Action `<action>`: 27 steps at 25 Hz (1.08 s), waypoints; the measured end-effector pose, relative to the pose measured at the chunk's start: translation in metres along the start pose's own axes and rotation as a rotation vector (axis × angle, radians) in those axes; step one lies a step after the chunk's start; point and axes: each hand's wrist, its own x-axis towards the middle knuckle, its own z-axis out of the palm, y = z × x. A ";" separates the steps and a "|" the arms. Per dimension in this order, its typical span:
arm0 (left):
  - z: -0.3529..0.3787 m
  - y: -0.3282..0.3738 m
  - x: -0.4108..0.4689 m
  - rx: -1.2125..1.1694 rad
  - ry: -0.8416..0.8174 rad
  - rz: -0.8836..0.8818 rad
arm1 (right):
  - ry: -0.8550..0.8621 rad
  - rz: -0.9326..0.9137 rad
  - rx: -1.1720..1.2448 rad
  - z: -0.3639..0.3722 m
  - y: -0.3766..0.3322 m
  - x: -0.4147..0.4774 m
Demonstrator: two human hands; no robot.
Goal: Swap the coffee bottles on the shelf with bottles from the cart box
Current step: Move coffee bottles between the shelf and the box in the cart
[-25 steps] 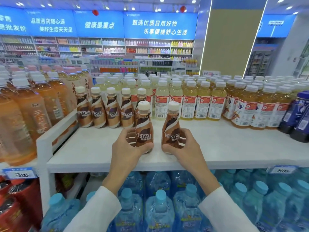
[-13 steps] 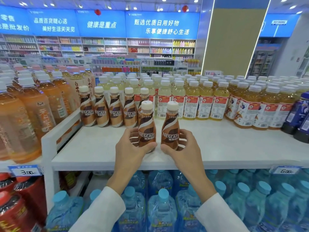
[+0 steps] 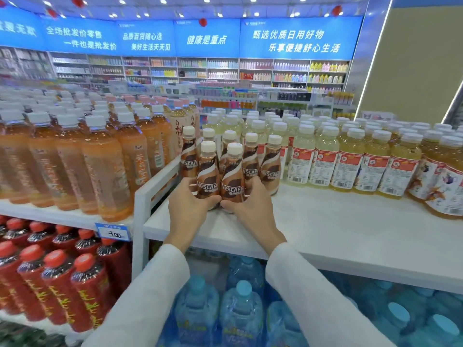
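Wrapped tight: L hand [image 3: 190, 207] grips L Nescafé bottle [image 3: 207, 176], R hand [image 3: 250, 209] grips R Nescafé bottle [image 3: 233, 180], Nescafé row [image 3: 271, 166] just behind. Prob. shelving step; next needs upright release.

The single view comes from a wide-angle camera on the person's head, facing forward and tilted down over the white shelf [image 3: 338, 234]. It stands close — the sleeves [image 3: 150, 296] rise from the bottom edge, and the left hand [image 3: 189, 209] gripping the left coffee bottle [image 3: 208, 176] and the right hand [image 3: 250, 209] gripping the right coffee bottle [image 3: 233, 179] sit near mid-frame. Water bottles [image 3: 240, 309] below the shelf fill the bottom edge; blue banners [image 3: 288, 38] on the far wall — bowed by the lens — cross the top.
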 end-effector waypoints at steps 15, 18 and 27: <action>-0.013 -0.017 0.044 0.187 0.208 -0.095 | 0.044 -0.031 0.031 0.088 -0.016 0.038; -0.012 -0.018 0.048 0.219 0.209 -0.102 | 0.046 -0.033 0.025 0.092 -0.016 0.040; -0.009 -0.024 0.047 0.223 0.238 0.022 | 0.041 -0.022 0.026 0.093 -0.014 0.041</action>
